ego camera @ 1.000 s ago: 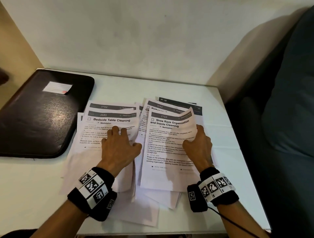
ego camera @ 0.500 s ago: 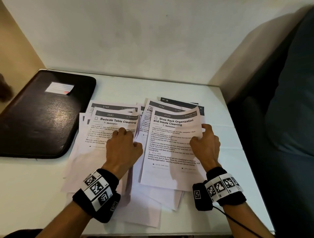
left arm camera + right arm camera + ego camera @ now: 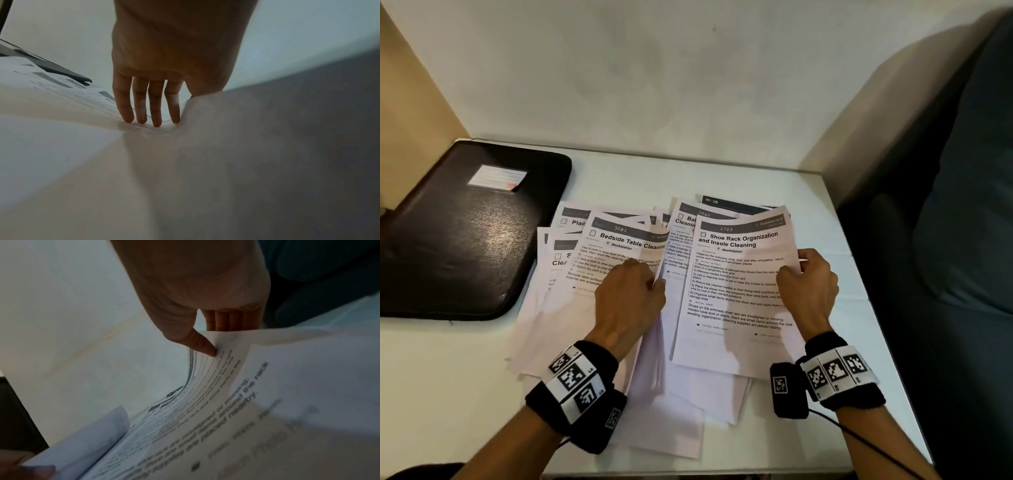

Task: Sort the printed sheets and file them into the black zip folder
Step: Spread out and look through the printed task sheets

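Note:
A black zip folder (image 3: pixel 465 233) lies closed at the table's back left. Several printed sheets are spread beside it in two loose heaps. My left hand (image 3: pixel 643 274) is on the "Bedside Table Cleaning" sheet (image 3: pixel 619 243), fingers (image 3: pixel 152 113) straight on top. The thumb is hidden behind the heap's raised right edge, so it pinches that edge. My right hand (image 3: pixel 796 263) pinches the right edge of the "Shoe Rack Organization" sheet (image 3: pixel 736 274), thumb (image 3: pixel 203 345) on top and fingers underneath. That sheet (image 3: pixel 205 402) curves up off the heap.
The white table (image 3: pixel 448 377) sits in a corner, with a wall (image 3: pixel 654 85) behind and another at the left. A dark sofa (image 3: pixel 962 240) stands against the table's right edge. The folder's corner (image 3: pixel 61 71) shows beyond the sheets.
My left hand has slid the Bedside sheets right, and their right edge now stands up. My right hand moved slightly right, keeping the Shoe Rack sheet's edge.

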